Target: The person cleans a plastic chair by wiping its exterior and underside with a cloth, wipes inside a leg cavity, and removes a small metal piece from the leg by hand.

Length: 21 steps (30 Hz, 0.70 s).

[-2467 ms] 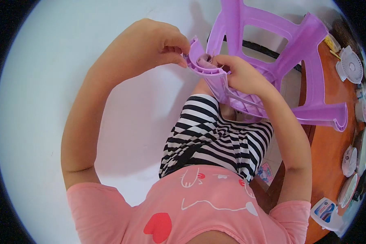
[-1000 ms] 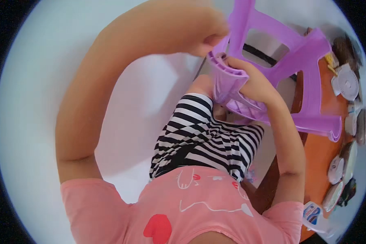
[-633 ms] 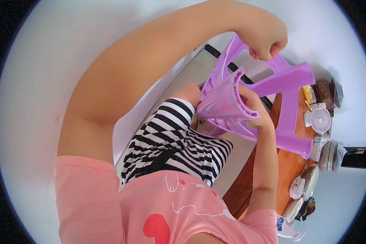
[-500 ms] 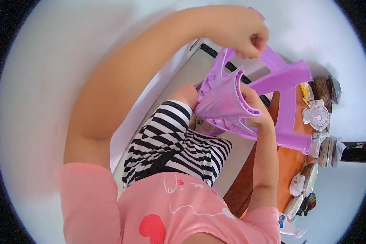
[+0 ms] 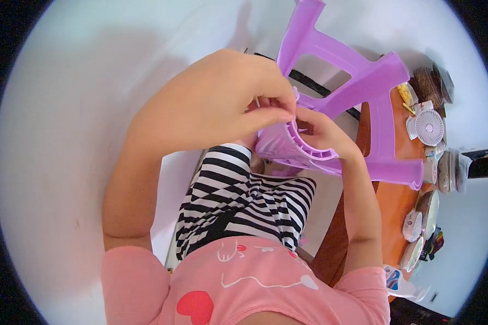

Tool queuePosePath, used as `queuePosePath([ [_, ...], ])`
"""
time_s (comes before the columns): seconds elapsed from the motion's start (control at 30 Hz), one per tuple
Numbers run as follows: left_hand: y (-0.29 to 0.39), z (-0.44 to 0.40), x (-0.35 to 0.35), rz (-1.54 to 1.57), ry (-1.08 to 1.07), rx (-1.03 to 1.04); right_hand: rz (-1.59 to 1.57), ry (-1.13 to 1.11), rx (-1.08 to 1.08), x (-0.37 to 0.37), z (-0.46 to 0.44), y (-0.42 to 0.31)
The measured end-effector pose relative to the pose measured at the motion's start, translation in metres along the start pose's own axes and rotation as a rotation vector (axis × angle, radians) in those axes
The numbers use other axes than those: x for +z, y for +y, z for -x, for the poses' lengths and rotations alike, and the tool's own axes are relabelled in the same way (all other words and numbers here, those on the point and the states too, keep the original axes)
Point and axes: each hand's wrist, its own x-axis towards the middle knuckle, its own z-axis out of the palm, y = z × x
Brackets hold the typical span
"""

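Note:
A purple plastic stool (image 5: 382, 78) lies tipped over in front of me, its legs and crossbars pointing up and right. The hollow, ribbed end of one leg is turned towards me above my lap. My right hand (image 5: 328, 135) is closed around this leg from the far right side, fingers at its rim. My left hand (image 5: 230, 100) is at the same rim with thumb and fingers pinched together, close to the right fingertips. Whatever the left pinch holds is hidden; a small pale sliver shows between its fingers.
At the right, an orange-brown wooden table (image 5: 387, 216) bears a white fan (image 5: 429, 128), a yellow item (image 5: 404, 93), covered bowls (image 5: 429, 214) and a white packet (image 5: 412, 226). A pale wall (image 5: 54, 162) runs along my left. Striped shorts (image 5: 244, 200) cover my lap.
My left hand has come down and towards me, from above the stool to the leg's rim. The stool has tilted, its leg end turning, while my right hand keeps its hold.

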Motion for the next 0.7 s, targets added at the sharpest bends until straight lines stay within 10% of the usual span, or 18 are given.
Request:
queuePosePath([
  [0.7,-0.003,-0.007,0.005,0.338,-0.119,-0.241,0.106,-0.032,-0.042,-0.002,0.001,0.001],
])
